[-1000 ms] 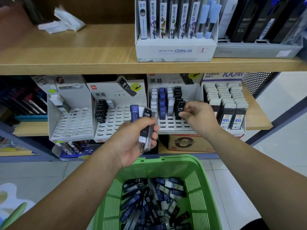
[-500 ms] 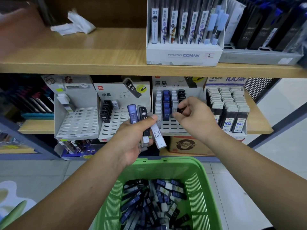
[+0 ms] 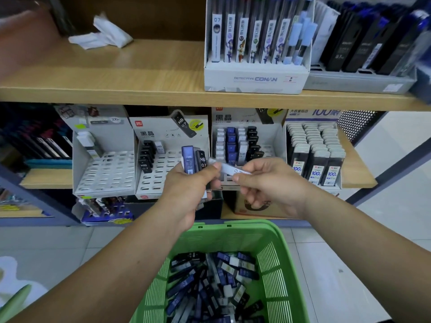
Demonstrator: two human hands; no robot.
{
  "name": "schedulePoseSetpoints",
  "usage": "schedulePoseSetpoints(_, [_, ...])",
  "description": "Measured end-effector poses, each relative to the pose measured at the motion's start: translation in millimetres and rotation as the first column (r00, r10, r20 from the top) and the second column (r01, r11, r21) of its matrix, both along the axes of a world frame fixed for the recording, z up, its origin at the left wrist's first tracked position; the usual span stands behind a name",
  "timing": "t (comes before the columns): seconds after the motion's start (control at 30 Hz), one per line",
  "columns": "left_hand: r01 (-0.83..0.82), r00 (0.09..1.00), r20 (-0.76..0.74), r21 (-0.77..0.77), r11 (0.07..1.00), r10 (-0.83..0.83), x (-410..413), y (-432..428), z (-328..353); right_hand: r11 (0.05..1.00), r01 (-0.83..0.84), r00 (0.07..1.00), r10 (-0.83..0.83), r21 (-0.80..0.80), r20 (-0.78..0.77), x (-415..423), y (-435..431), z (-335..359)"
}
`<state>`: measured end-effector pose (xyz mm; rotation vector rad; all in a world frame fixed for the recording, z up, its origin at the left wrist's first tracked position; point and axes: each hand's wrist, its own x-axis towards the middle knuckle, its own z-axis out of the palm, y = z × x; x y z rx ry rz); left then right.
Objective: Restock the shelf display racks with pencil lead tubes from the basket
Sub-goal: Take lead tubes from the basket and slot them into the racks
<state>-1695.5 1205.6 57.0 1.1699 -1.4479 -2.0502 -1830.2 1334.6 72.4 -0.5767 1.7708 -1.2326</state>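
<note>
Head view: motion blur smears the white tube point(image 3: 229, 169) between the hands, and its print is unreadable. Curled fingers hide the lower ends of the tubes in the left hand point(image 3: 189, 190). It grips a blue tube point(image 3: 187, 158) and a black HB 07 tube point(image 3: 201, 159) upright. The right hand point(image 3: 268, 185) pinches the white tube's far end, thumb and forefinger closed on it. Loose tubes point(image 3: 210, 283) lie in the green basket point(image 3: 233, 231) below, its front cut off. The slotted rack point(image 3: 161, 180) behind the left hand shows many open slots.

- Light wooden upper shelf point(image 3: 140, 73) with a brown back wall point(image 3: 151, 17).
- Lower wooden shelf point(image 3: 356, 169) beneath it.
- Pale tiled floor point(image 3: 396, 224).
- Dark perforated metal panel point(image 3: 354, 123) at right.
</note>
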Motion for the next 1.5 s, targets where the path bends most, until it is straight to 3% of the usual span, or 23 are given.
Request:
schedulePoseSetpoints(0.1, [0.035, 0.998, 0.057, -0.138, 0.99, -0.028, -3, 3, -8, 1.0, 0.021, 0.999, -0.02, 0.008, -0.046, -14, 9, 0])
schedulePoseSetpoints(0.23, [0.143, 0.982, 0.146, -0.166, 0.976, -0.119, -6, 9, -13, 0.938, 0.265, 0.964, -0.258, -0.222, 0.061, -23, 9, -2])
schedulePoseSetpoints(0.33, [0.155, 0.978, 0.157, -0.086, 0.984, -0.14, -8, 16, -9, 0.899, 0.362, 0.901, -0.405, -0.248, -0.152, -35, 5, -7])
schedulePoseSetpoints(0.43, [0.142, 0.977, 0.156, 0.036, 0.989, -0.146, -9, 17, -4, 0.92, 0.314, 0.845, -0.384, -0.236, -0.371, -42, -1, -13])
schedulePoseSetpoints(0.7, [0.25, 0.967, -0.023, 0.3, 0.921, -0.255, 0, 8, 1, 0.932, 0.218, 0.757, -0.35, -0.291, -0.552, -56, -23, -33])
schedulePoseSetpoints(0.9, [0.301, 0.951, -0.023, 0.291, 0.908, -0.308, 3, 4, 0, 0.97, 0.139, 0.721, -0.239, -0.201, -0.65, -58, -23, -34])
schedulePoseSetpoints(1.0, [0.289, 0.956, -0.041, 0.301, 0.909, -0.291, 1, 7, 3, 0.967, 0.142, 0.738, -0.245, -0.211, -0.629, -57, -23, -34])
schedulePoseSetpoints(1.3, [0.261, 0.965, -0.039, 0.253, 0.931, -0.26, 7, 4, 6, 0.984, 0.067, 0.627, -0.169, -0.163, -0.76, -54, -26, -30])
schedulePoseSetpoints(1.5, [0.25, 0.968, -0.085, 0.278, 0.928, -0.235, 7, 4, 6, 0.985, 0.084, 0.628, -0.17, -0.151, -0.759, -54, -27, -30])
